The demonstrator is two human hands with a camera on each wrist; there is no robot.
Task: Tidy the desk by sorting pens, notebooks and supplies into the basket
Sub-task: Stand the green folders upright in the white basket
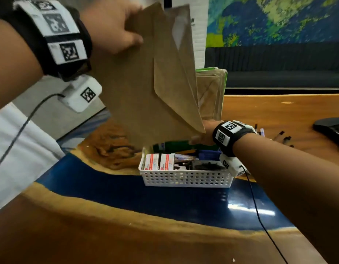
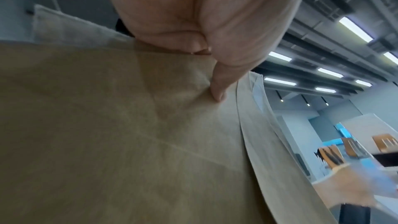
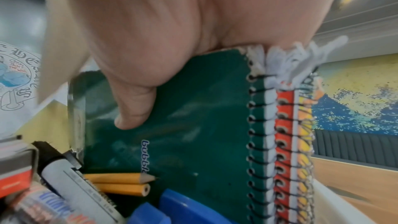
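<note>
My left hand grips a bundle of large brown envelopes by their top edge and holds them tilted above the white perforated basket. The left wrist view shows the thumb pressed on the brown paper. My right hand reaches into the back of the basket and grips a set of upright spiral notebooks, the green notebook in front with orange ones behind it. In the basket lie red-and-white boxes, yellow pencils, a marker and a blue item.
More brown envelopes in a green folder stand behind the basket. Several pens lie scattered on the wooden desk at right, near a dark object at the right edge. A blue resin strip runs across the desk.
</note>
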